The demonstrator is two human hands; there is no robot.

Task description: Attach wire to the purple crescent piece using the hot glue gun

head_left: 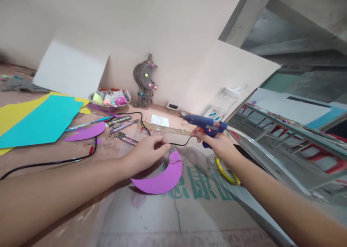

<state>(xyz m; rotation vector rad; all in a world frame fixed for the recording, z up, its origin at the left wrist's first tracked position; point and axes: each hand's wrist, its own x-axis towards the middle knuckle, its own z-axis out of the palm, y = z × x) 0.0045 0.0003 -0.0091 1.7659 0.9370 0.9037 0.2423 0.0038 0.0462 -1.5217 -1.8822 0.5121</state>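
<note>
In the head view my right hand [210, 136] grips a blue hot glue gun [208, 126] with a small red light on its side. Its nozzle points left, away from the paper. My left hand [151, 149] is closed at the upper tip of a purple paper crescent [165, 176], pinching it between the fingers; the exact contact is hidden. Grey yarn [175, 161] lies across the crescent near that tip, and a loose strand [178, 214] trails below it.
Turquoise card [46, 122], pens, a utility knife [127, 138] and a black cord [54, 163] lie left. Behind are a bowl of coloured clay [110, 99] and a decorated grey moon [146, 77]. Yellow-handled scissors [227, 173] and a clear bottle [227, 100] are right.
</note>
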